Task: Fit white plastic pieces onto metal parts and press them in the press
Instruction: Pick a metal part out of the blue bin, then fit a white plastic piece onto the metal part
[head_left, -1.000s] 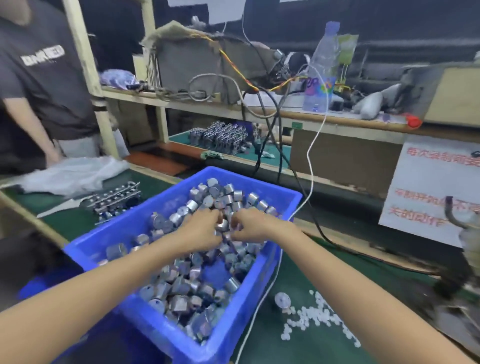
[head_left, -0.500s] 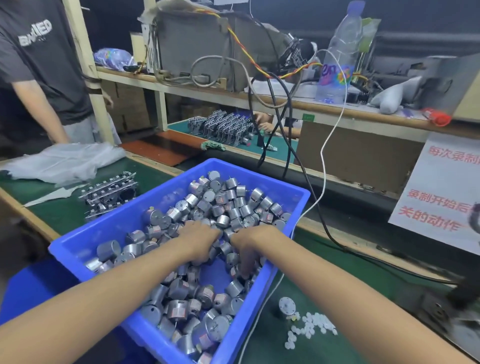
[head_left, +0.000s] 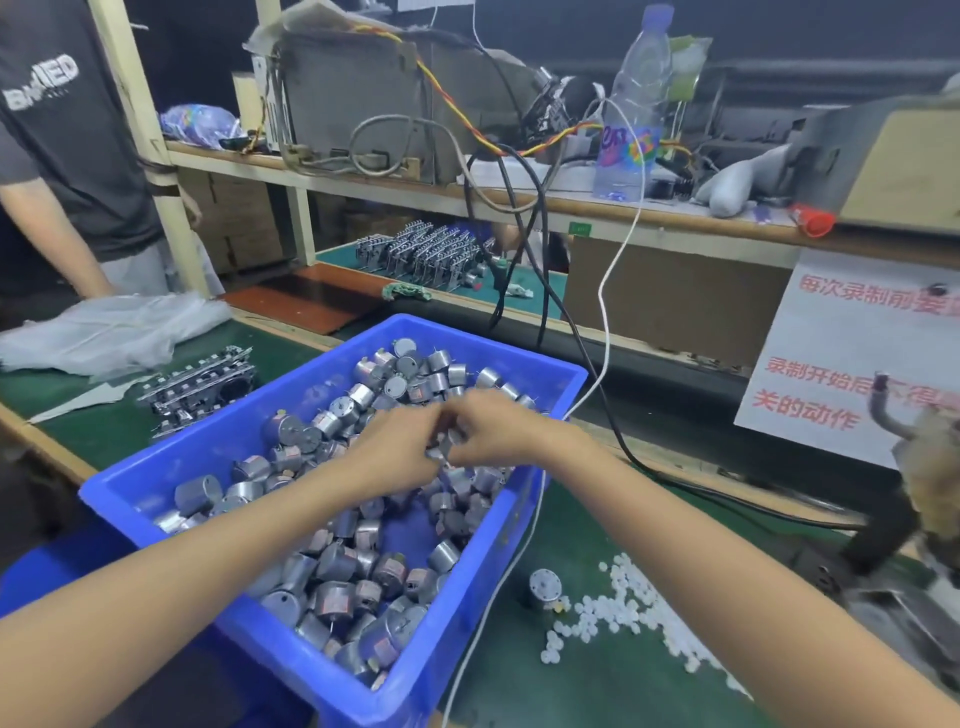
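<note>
- Raised the left hand (head_left: 395, 454) and right hand (head_left: 501, 431) out of the heap of small silver metal cylinders (head_left: 337, 566), where sunk half a second earlier.
- Brought both hands together, fingertips meeting, above the middle of the blue plastic bin (head_left: 208, 447).
- Curled the fingers of each hand round cylinders pinched between them; too blurred to count.
- Left the heap inside the bin, on the green worktop (head_left: 597, 691).
- Kept the small white plastic pieces (head_left: 628, 608) scattered on the worktop just right of the bin, with one lone upright metal cylinder (head_left: 544, 587) beside them.
</note>
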